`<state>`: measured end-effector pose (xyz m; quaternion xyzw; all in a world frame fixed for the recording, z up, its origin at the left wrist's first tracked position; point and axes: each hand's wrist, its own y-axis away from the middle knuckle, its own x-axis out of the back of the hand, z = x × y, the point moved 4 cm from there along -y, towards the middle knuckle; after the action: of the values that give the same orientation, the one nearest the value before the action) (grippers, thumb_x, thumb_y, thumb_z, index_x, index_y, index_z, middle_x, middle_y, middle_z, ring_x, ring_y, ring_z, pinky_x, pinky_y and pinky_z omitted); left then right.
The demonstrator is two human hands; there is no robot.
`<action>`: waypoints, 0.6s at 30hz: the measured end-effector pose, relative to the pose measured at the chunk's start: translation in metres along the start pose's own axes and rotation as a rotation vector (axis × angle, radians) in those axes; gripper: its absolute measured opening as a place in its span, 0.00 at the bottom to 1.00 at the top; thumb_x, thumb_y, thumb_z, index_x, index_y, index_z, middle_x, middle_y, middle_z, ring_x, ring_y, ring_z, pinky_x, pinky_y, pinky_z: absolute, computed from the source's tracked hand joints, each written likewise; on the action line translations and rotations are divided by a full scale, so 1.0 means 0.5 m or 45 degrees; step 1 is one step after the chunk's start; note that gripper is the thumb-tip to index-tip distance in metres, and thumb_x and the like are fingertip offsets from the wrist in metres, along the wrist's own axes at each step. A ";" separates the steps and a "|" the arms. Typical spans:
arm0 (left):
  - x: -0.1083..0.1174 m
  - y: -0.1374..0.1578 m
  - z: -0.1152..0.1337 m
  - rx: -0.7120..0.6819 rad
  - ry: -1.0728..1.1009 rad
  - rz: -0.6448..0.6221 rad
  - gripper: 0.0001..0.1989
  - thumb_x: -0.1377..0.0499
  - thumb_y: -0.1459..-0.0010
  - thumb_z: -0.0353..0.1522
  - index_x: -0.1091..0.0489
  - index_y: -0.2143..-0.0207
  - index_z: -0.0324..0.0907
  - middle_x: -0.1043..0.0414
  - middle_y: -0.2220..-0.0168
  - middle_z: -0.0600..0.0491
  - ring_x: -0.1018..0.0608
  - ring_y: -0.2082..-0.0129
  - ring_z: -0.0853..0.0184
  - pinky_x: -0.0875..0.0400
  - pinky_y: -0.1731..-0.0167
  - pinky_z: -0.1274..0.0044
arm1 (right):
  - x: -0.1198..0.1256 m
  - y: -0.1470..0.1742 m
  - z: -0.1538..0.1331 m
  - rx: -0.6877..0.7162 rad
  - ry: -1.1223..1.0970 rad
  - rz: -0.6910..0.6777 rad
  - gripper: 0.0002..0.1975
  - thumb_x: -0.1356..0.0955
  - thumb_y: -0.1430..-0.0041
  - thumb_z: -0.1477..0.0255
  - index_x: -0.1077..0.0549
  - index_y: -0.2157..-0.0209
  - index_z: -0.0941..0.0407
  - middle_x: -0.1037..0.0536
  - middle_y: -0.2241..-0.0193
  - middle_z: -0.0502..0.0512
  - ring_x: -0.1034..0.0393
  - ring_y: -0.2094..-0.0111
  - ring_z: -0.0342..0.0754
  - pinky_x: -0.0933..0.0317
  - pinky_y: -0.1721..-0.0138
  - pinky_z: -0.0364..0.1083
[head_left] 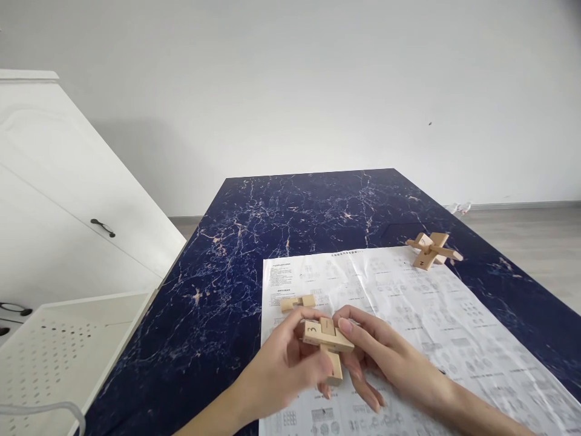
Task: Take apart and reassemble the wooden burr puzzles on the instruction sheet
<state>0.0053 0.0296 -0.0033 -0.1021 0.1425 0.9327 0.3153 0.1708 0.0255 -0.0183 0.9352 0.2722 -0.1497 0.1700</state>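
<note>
Between my two hands is a cluster of interlocking wooden puzzle pieces [327,344], one marked with a 3. My left hand [276,363] grips it from the left, its thumb over the lower piece. From the right, my right hand [385,345] holds it with the thumb pressed on the top edge, lower fingers hanging beneath. Just beyond my left fingers a loose notched wooden piece [298,303] lies on the printed sheet [376,284]. At the sheet's far right corner sits a crossed wooden assembly [432,249], with a 2 on one piece.
The dark blue marble-patterned table [290,212] reaches toward a pale wall [290,91]. On the left stands a white cabinet [68,200] with black handles. A white perforated surface [59,345] and a grey cable [49,409] are at the lower left.
</note>
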 end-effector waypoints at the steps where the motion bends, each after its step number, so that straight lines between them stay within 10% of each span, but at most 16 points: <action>1: -0.003 0.002 0.001 -0.014 -0.043 -0.017 0.31 0.27 0.45 0.42 0.35 0.44 0.44 0.21 0.56 0.49 0.18 0.59 0.62 0.24 0.60 0.72 | 0.001 0.000 0.001 0.004 -0.011 0.001 0.24 0.35 0.29 0.46 0.36 0.62 0.54 0.29 0.80 0.42 0.34 0.86 0.39 0.45 0.83 0.39; 10: 0.027 0.018 0.037 -0.333 -0.524 0.420 0.33 0.24 0.52 0.36 0.30 0.44 0.46 0.22 0.48 0.47 0.22 0.46 0.51 0.26 0.43 0.62 | 0.017 0.003 0.005 0.085 0.090 0.085 0.24 0.37 0.28 0.46 0.36 0.57 0.54 0.30 0.80 0.42 0.35 0.86 0.40 0.44 0.83 0.40; 18: 0.055 0.012 0.046 -0.307 -0.183 0.589 0.28 0.33 0.39 0.47 0.29 0.41 0.44 0.22 0.45 0.43 0.23 0.41 0.47 0.26 0.42 0.59 | 0.023 0.014 -0.002 0.253 0.820 0.343 0.16 0.38 0.24 0.56 0.31 0.61 0.53 0.27 0.73 0.50 0.33 0.73 0.46 0.37 0.71 0.46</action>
<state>-0.0222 0.0480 0.0118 -0.0372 0.0272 0.9950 0.0888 0.1842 0.0255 -0.0198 0.9738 0.1704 0.1506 0.0020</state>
